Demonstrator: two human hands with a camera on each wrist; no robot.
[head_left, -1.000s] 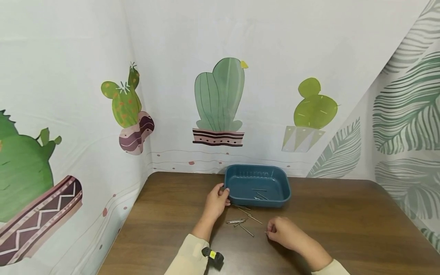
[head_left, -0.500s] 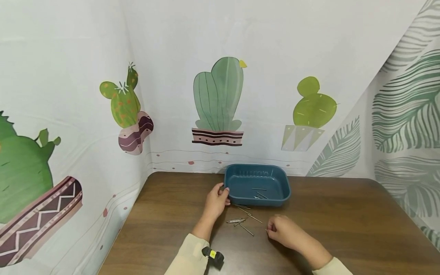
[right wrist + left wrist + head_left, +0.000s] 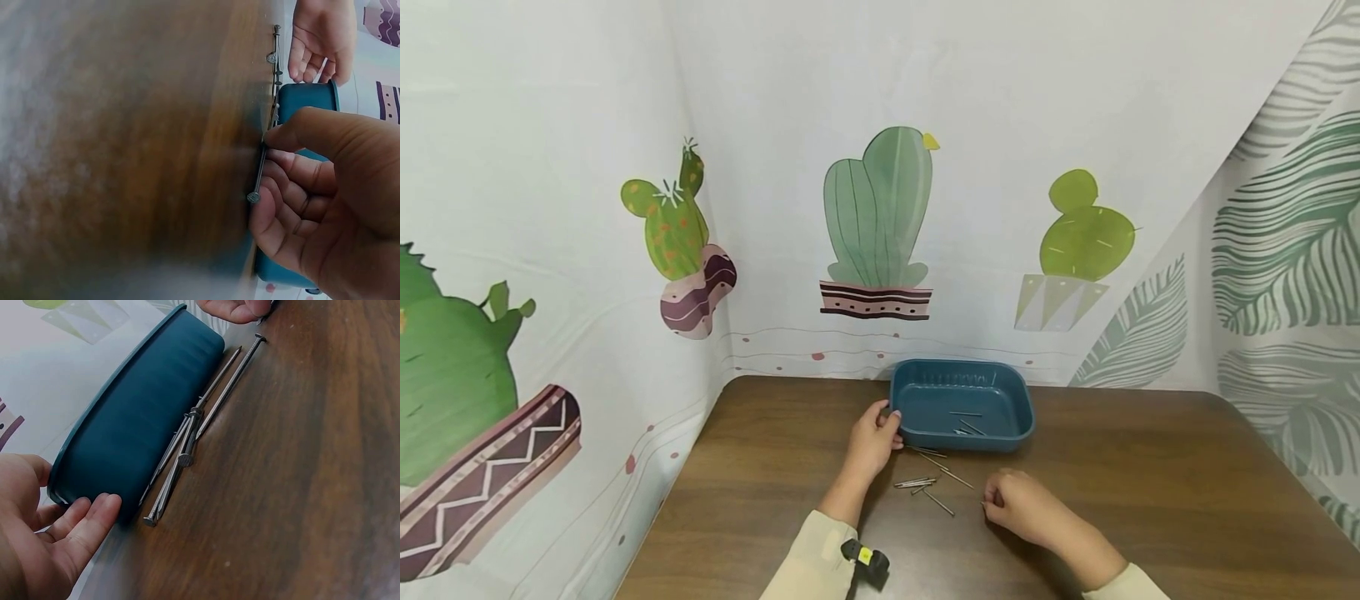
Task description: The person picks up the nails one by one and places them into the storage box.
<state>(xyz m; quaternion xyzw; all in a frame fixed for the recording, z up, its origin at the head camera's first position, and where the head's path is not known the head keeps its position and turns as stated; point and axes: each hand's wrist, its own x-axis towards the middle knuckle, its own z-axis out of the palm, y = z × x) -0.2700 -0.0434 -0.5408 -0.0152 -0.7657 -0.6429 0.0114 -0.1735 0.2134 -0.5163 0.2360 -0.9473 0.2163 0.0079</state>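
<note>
Cactus-printed cloth (image 3: 1000,83) backs your brown surface (image 3: 767,458). Your left fingers (image 3: 97,525) grip the blue tray (image 3: 962,442) at its left end; on your side of that tray, your right fingers (image 3: 306,172) seem to pinch a nail (image 3: 259,173), with loose nails (image 3: 915,482) nearer it. Nails likely handle light, stiff, slippery: take one mid-shank.

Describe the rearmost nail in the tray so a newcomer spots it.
On the brown table, find the blue tray at the far edge. Inside, the rearmost nail lies roughly parallel to the tray's long sides; the other nails lie nearer the front, one plainly slanted.
</note>
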